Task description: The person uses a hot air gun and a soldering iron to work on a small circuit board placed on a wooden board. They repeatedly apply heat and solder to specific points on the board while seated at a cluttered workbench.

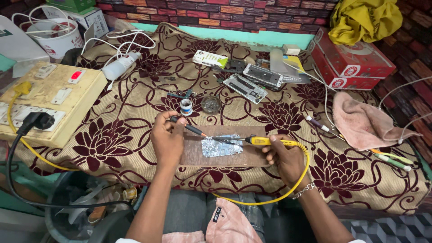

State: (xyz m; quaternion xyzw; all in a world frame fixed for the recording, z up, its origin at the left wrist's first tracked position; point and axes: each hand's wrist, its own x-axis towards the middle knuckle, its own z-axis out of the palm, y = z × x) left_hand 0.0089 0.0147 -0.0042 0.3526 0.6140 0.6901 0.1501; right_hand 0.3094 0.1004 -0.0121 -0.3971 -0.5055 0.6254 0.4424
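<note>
While the foil piece (221,146) lies between them, hands grip a screwdriver (189,127) and soldering iron (265,141)

Foil piece (221,146) on wooden board (252,157)

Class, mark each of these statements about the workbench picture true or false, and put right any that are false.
1. The right hand holds a yellow-handled soldering iron. True.
2. The left hand holds a white spray bottle. False: it holds a dark-handled tool; the spray bottle lies on the cloth near the switchboard.
3. A piece of foil lies on a wooden board. True.
4. The pink cloth lies at the left of the table. False: it lies at the right.
5. Two red boxes are stacked at the back right. True.
</note>
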